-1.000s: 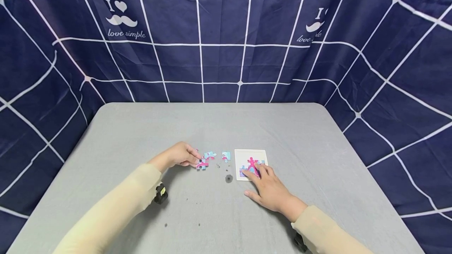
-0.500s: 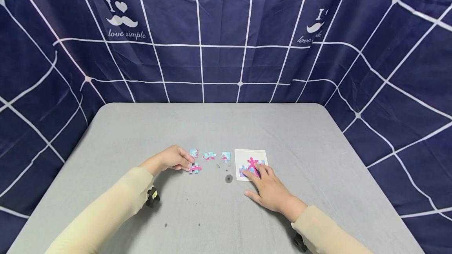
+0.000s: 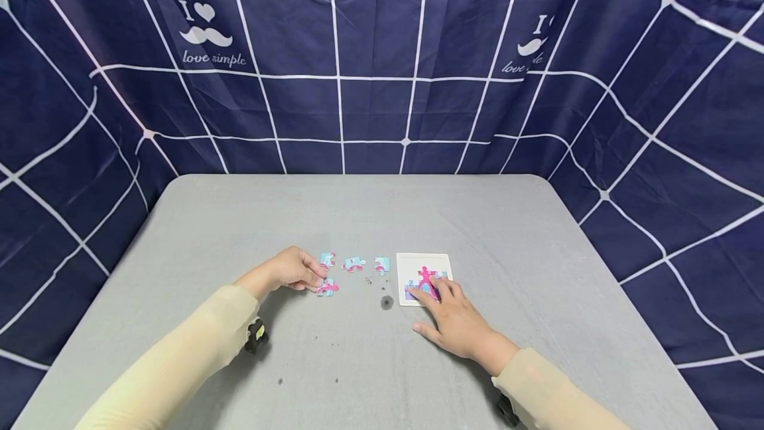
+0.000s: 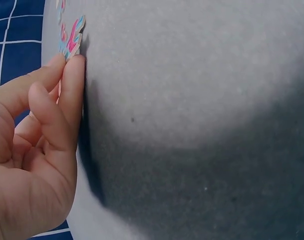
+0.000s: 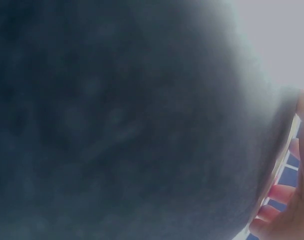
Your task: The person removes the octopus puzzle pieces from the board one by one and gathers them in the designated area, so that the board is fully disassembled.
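Note:
My left hand (image 3: 291, 269) pinches a pink and light-blue jigsaw piece (image 3: 327, 288) by its left edge, low over the grey table. In the left wrist view the piece (image 4: 74, 40) pokes out past the thumb and finger. Three loose jigsaw pieces lie in a row behind and right of it: a left one (image 3: 327, 259), a middle one (image 3: 353, 264) and a right one (image 3: 382, 265). My right hand (image 3: 456, 320) rests over the white puzzle tray (image 3: 412, 259), fingertips on the pink and purple pieces (image 3: 424, 279) fitted in its near half; those fingers partly cover them.
The grey cloth-covered table (image 3: 358, 357) has a dark round spot (image 3: 386, 302) and several small specks near the tray. A navy curtain (image 3: 376, 108) with white grid lines hangs around the back and sides.
My left hand has moved left and slightly nearer with the pinched jigsaw piece, away from the middle loose piece, uncovering the left one. The right hand stays put on the tray.

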Demonstrator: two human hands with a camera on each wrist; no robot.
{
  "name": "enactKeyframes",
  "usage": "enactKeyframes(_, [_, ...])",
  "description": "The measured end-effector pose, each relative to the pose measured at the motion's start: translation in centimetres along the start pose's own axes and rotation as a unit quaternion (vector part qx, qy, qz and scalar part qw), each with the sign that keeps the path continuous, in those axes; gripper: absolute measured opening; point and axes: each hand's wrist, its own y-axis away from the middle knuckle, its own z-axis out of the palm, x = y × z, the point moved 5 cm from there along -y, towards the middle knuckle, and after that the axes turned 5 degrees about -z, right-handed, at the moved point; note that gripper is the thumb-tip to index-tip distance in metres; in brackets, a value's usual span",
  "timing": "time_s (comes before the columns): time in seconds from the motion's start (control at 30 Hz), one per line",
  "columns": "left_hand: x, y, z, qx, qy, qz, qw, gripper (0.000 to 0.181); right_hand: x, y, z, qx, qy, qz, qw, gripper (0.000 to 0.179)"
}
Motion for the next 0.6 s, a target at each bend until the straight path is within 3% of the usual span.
enactKeyframes(0.6, [-0.06,0.06,-0.93,-0.001,-0.004,-0.002,1.0000,0.019,-0.19,-0.06,0.04,0.013,-0.001,-0.003,0.9999,0.058])
